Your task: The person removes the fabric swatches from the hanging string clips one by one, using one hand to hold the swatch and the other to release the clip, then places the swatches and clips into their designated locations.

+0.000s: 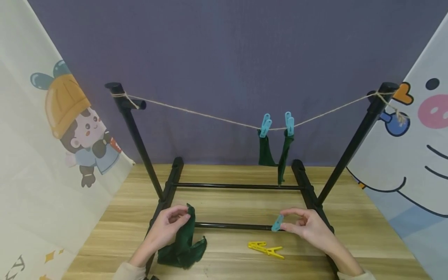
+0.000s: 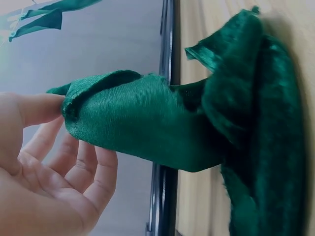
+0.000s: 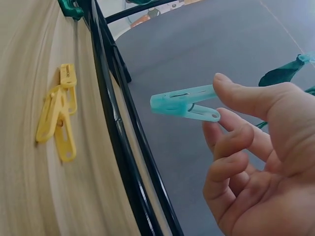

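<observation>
My left hand [image 1: 164, 226] pinches the top edge of a dark green velvety cloth [image 1: 185, 243] between thumb and fingers. The cloth's lower part lies bunched on the wooden table, and its frayed edge shows in the left wrist view [image 2: 147, 123]. At the right, my right hand [image 1: 308, 225] pinches a blue clothespin [image 1: 277, 223] by its handle ends; its nose points left in the right wrist view. Another green cloth [image 1: 267, 151] hangs from a string [image 1: 203, 114], held by two blue clothespins [image 1: 266, 125], one at each upper corner.
Yellow clothespins [image 1: 266, 249] lie together on the wooden table [image 1: 224, 208] between the hands. A black pipe frame [image 1: 140, 151] carries the string between two slanted posts, with low crossbars behind the hands. Printed cartoon sheets [image 1: 28, 147] flank both sides; a grey-purple backdrop [image 1: 210, 58] stands behind.
</observation>
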`<state>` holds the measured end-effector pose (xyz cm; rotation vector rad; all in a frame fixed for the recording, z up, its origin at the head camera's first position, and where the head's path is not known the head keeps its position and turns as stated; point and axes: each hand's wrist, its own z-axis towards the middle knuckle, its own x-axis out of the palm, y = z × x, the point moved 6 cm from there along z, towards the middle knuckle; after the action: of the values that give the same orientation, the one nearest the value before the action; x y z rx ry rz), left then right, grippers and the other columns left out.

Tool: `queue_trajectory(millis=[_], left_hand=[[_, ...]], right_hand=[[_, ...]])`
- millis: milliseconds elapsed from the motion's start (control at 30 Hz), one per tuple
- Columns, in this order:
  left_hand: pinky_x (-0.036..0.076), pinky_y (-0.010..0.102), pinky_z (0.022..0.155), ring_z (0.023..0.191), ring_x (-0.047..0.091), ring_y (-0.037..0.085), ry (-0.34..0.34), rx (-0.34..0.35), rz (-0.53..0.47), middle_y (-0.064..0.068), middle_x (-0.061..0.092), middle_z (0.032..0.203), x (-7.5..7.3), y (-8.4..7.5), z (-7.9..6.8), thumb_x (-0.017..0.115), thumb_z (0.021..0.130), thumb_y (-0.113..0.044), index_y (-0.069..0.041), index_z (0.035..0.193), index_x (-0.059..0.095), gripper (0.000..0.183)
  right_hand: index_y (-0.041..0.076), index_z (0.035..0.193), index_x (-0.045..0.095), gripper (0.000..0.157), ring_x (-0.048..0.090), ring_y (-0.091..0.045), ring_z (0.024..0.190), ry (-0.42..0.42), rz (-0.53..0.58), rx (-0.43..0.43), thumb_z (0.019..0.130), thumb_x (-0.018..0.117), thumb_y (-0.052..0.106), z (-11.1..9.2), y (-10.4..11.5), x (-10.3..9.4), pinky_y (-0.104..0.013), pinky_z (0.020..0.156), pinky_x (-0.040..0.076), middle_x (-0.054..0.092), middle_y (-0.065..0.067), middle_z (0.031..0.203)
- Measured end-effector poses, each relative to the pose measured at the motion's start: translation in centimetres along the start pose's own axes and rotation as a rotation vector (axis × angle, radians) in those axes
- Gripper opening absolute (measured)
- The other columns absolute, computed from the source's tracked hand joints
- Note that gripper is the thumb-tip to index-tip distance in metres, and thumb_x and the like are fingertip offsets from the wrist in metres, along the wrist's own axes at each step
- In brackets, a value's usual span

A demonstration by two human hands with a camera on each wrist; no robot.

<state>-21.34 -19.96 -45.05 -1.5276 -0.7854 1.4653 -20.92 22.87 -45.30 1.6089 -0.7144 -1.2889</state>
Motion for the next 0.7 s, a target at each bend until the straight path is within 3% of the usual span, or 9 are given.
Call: queue_trajectory(millis=[100, 133, 233, 300, 333, 500, 700], left_hand=[[0.056, 0.024, 0.091, 0.107, 0.071, 0.012, 0.034, 0.000, 0.026, 0.007, 0.077, 0.118, 0.1, 0.5, -0.2, 0.068, 0.105, -0.021, -0.004, 0.128, 0.072, 0.028], [0.056, 0.024, 0.091, 0.106, 0.071, 0.012, 0.045, 0.003, 0.033, 0.007, 0.077, 0.118, 0.1, 0.6, -0.2, 0.067, 0.106, -0.021, -0.004, 0.128, 0.072, 0.028], [0.056, 0.023, 0.088, 0.104, 0.070, 0.009, 0.084, 0.014, 0.049, 0.008, 0.077, 0.118, 0.3, 1.0, -0.3, 0.067, 0.106, -0.022, -0.003, 0.127, 0.072, 0.028], [0.056, 0.023, 0.087, 0.102, 0.069, 0.008, 0.117, 0.025, 0.063, 0.009, 0.077, 0.117, 0.5, 1.3, -0.4, 0.066, 0.106, -0.022, -0.003, 0.126, 0.072, 0.028], [0.056, 0.023, 0.086, 0.101, 0.069, 0.007, 0.135, 0.028, 0.066, 0.009, 0.076, 0.117, 0.6, 1.4, -0.4, 0.066, 0.106, -0.023, -0.003, 0.125, 0.072, 0.028], [0.055, 0.023, 0.082, 0.099, 0.068, 0.005, 0.235, 0.041, 0.084, 0.008, 0.076, 0.118, 1.3, 2.2, -0.8, 0.066, 0.107, -0.024, -0.005, 0.125, 0.073, 0.027], [0.055, 0.023, 0.081, 0.098, 0.067, 0.005, 0.304, 0.053, 0.098, 0.007, 0.076, 0.118, 1.7, 3.4, -1.1, 0.065, 0.107, -0.023, -0.006, 0.125, 0.073, 0.026]], right_hand=[[-0.003, 0.133, 0.070, 0.046, 0.023, -0.003, 0.047, 0.019, 0.000, 0.012, 0.096, 0.081, 0.023, -0.2, -0.6, 0.1, -0.020, 0.043, 0.023, 0.033, 0.012, 0.054], [-0.003, 0.133, 0.069, 0.047, 0.024, -0.003, 0.048, 0.025, 0.000, 0.011, 0.096, 0.081, 0.022, -0.3, -0.7, 0.1, -0.021, 0.043, 0.024, 0.042, 0.012, 0.058], [-0.004, 0.132, 0.070, 0.046, 0.027, -0.003, 0.049, 0.041, 0.007, 0.016, 0.095, 0.081, 0.022, -0.5, -1.3, 0.2, -0.021, 0.044, 0.027, 0.067, 0.007, 0.080], [-0.004, 0.131, 0.070, 0.046, 0.028, -0.003, 0.050, 0.048, 0.015, 0.023, 0.095, 0.081, 0.022, -0.6, -1.7, 0.3, -0.021, 0.045, 0.029, 0.074, -0.002, 0.102], [-0.004, 0.131, 0.071, 0.045, 0.029, -0.003, 0.051, 0.053, 0.020, 0.027, 0.095, 0.082, 0.022, -0.7, -1.9, 0.3, -0.021, 0.046, 0.030, 0.074, -0.006, 0.112], [-0.002, 0.129, 0.072, 0.041, 0.030, -0.002, 0.052, 0.082, 0.038, 0.052, 0.095, 0.081, 0.020, -1.0, -2.9, 0.4, -0.019, 0.047, 0.032, 0.073, -0.011, 0.112], [-0.002, 0.129, 0.072, 0.040, 0.029, -0.003, 0.050, 0.122, 0.049, 0.067, 0.096, 0.080, 0.020, -1.3, -3.8, 0.6, -0.019, 0.046, 0.032, 0.074, -0.016, 0.115]])
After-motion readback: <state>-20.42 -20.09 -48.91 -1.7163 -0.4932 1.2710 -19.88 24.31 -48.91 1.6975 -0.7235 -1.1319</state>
